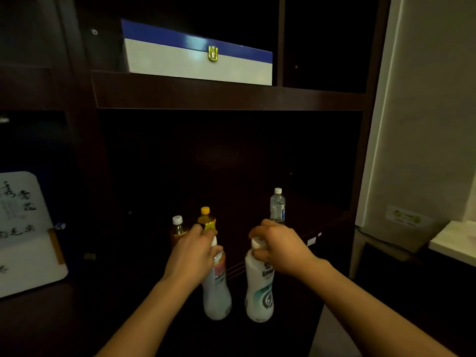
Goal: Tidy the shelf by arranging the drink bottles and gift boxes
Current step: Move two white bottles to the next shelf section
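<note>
Two hands are busy, each on its own white bottle. The left hand [192,253] is curled round the neck of the pink-label bottle [216,292] and covers its cap. The right hand [279,247] pinches the teal-label bottle [258,292] just under its white cap, with the fingers wrapped over the top. The hands are apart and so are the two bottles, side by side and both upright at the front of the lower shelf [226,96] bay. Can't tell whether their bases are on the board or just off it, it's too dark down there.

Three more bottles stand behind them, all upright:
- amber bottle [177,229], white cap, back left, partly hidden by the left hand
- yellow-capped bottle [206,219], just beside the amber one, label touching or just behind the left fingers – can't tell which
- water bottle [277,206], clear, back right, behind the right hand and well apart from the other two

The gift box [198,60] is blue over white with a gold clasp [213,53] and sits one level up, lid closed, filling the right of that bay.

A white box with calligraphy [25,233] lies far left, outside the bay, leaning at an angle.
</note>
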